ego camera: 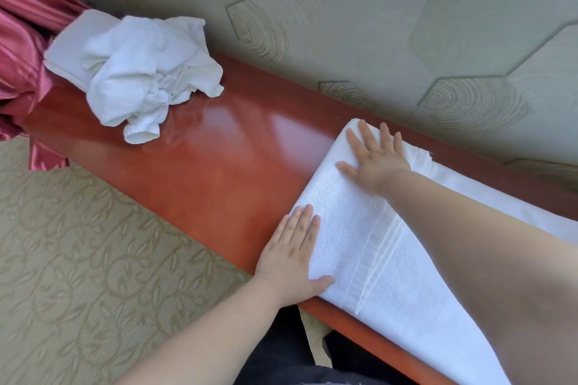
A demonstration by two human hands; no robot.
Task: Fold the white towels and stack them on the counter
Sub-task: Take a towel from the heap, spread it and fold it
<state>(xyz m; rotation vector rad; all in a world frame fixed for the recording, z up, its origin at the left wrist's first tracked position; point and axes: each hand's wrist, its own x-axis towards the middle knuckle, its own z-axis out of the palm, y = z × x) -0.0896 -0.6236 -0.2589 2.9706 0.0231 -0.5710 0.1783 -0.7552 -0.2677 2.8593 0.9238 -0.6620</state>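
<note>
A white towel [359, 237] lies folded lengthwise on the red-brown wooden counter [219, 166], running from the centre to the lower right. My left hand [291, 256] lies flat, fingers straight, on the towel's near left corner by the counter's front edge. My right hand [373, 156] presses flat on the far left corner, close to the wall. A crumpled heap of white towels [137, 72] sits at the counter's far left end, apart from both hands.
A patterned grey-green wall [375, 25] runs directly behind the counter. A pink satin curtain [22, 50] hangs at the far left beside the heap. Patterned beige carpet [78, 259] lies below the counter's front edge.
</note>
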